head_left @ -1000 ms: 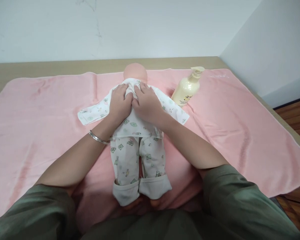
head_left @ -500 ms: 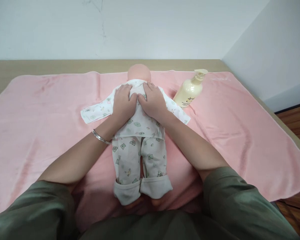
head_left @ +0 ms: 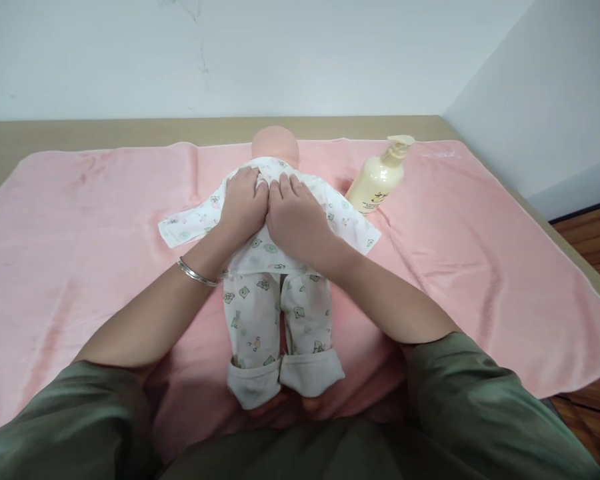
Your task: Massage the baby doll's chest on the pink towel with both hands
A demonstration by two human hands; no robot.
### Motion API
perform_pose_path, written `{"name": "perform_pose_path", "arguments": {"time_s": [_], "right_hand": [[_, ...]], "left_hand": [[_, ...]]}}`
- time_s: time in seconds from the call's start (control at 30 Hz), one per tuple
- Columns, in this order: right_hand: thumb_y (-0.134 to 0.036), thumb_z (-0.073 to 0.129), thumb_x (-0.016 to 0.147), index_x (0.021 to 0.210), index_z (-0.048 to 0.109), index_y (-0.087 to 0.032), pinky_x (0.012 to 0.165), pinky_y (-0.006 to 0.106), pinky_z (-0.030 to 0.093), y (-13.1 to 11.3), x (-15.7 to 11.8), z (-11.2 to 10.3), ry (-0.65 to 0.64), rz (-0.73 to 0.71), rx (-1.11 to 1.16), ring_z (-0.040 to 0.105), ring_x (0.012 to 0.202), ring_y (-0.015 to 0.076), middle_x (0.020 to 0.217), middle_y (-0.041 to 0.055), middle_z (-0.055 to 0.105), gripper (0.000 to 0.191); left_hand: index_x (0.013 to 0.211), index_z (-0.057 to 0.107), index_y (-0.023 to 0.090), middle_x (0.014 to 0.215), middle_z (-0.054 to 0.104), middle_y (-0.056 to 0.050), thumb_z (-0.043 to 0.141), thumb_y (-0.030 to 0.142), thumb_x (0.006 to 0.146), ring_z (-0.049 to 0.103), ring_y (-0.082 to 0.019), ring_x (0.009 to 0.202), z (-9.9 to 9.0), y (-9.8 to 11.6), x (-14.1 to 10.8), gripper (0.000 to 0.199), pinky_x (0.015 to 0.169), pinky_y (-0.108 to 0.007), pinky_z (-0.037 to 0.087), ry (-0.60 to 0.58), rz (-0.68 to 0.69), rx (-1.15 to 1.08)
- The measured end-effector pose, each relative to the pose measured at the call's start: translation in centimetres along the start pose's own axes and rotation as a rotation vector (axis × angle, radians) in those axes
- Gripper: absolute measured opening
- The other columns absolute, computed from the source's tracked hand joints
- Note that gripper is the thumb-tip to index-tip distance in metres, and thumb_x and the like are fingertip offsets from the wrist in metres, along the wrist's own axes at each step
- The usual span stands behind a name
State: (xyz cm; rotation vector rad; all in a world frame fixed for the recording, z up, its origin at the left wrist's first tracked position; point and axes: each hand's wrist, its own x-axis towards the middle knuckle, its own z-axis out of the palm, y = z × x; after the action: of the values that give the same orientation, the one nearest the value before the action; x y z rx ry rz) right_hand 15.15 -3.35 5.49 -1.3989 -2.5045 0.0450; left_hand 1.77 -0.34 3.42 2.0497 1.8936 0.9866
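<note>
A baby doll lies stretched out with its head away from me and no face showing. It wears a white patterned shirt and matching trousers with turned-up cuffs. My left hand rests on the left of the doll's upper body, fingers laid over the cloth and thumb toward the middle. Touching it near the centre line, my right hand lies on the shirt with its fingers forward and its thumb hidden. The shirt creases slightly between my fingertips.
A cream pump bottle stands tilted-looking beside the doll's right-hand sleeve. Beneath everything spreads a pink blanket on a wooden table. White walls close off the back and right side.
My right hand has slid left and slightly toward me, from the shirt's right side to its middle, against my left hand. The left has shifted slightly left. Doll and bottle stay in place.
</note>
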Motion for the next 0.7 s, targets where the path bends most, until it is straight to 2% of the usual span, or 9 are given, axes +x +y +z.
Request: {"name": "perform_pose_path", "arguments": {"time_s": [0.1, 0.23, 0.37, 0.53, 0.6, 0.7], "right_hand": [[-0.008, 0.032, 0.100, 0.148, 0.046, 0.008, 0.131, 0.050, 0.030, 2.1, 1.8, -0.2, -0.087, 0.050, 0.064, 0.039, 0.155, 0.0356, 0.158, 0.0273, 0.049, 0.053], [-0.013, 0.031, 0.101, 0.143, 0.049, 0.010, 0.126, 0.051, 0.035, 4.4, 3.5, 0.1, -0.046, 0.166, 0.116, 0.046, 0.149, 0.0380, 0.153, 0.0291, 0.053, 0.051], [-0.018, 0.031, 0.104, 0.144, 0.047, 0.009, 0.123, 0.055, 0.035, 3.1, 2.4, -0.3, -0.025, 0.155, 0.069, 0.047, 0.146, 0.0407, 0.153, 0.0301, 0.051, 0.051], [-0.011, 0.035, 0.100, 0.139, 0.053, 0.003, 0.116, 0.053, 0.043, 1.2, 1.0, -2.0, -0.138, 0.056, 0.078, 0.051, 0.138, 0.0392, 0.146, 0.0268, 0.057, 0.046], [-0.013, 0.035, 0.100, 0.134, 0.057, 0.000, 0.115, 0.052, 0.044, 1.7, 1.3, -2.0, -0.144, 0.054, 0.115, 0.052, 0.137, 0.0381, 0.142, 0.0252, 0.060, 0.043], [-0.022, 0.035, 0.103, 0.131, 0.057, 0.000, 0.118, 0.053, 0.041, 3.5, 2.5, -1.1, -0.094, 0.100, 0.189, 0.050, 0.140, 0.0384, 0.145, 0.0265, 0.058, 0.043]], "left_hand": [[0.117, 0.066, 0.016, 0.128, 0.068, -0.019, 0.036, 0.025, 0.098, 0.059, -0.035, 0.131, 0.2, 1.1, -1.3, 0.037, 0.119, -0.055, 0.042, 0.008, 0.045, 0.031], [0.125, 0.066, 0.014, 0.144, 0.062, -0.019, 0.037, 0.025, 0.098, 0.049, -0.036, 0.144, 0.5, 2.6, -2.9, 0.041, 0.124, -0.058, 0.037, -0.011, 0.084, 0.033], [0.123, 0.069, 0.016, 0.141, 0.066, -0.016, 0.035, 0.023, 0.096, 0.056, -0.032, 0.138, 0.2, 1.9, -1.9, 0.044, 0.122, -0.052, 0.042, -0.030, 0.075, 0.002], [0.123, 0.070, 0.017, 0.139, 0.070, -0.012, 0.036, 0.025, 0.096, 0.062, -0.029, 0.132, -0.4, -0.2, 0.3, 0.044, 0.122, -0.048, 0.043, -0.035, -0.042, -0.092], [0.122, 0.070, 0.019, 0.138, 0.071, -0.012, 0.037, 0.024, 0.095, 0.061, -0.029, 0.132, -0.3, -0.1, 0.2, 0.043, 0.124, -0.048, 0.041, -0.018, -0.060, -0.094], [0.121, 0.070, 0.016, 0.136, 0.070, -0.016, 0.036, 0.022, 0.095, 0.059, -0.031, 0.134, 0.0, 0.9, -0.8, 0.043, 0.126, -0.052, 0.037, -0.007, -0.014, -0.029]]}}
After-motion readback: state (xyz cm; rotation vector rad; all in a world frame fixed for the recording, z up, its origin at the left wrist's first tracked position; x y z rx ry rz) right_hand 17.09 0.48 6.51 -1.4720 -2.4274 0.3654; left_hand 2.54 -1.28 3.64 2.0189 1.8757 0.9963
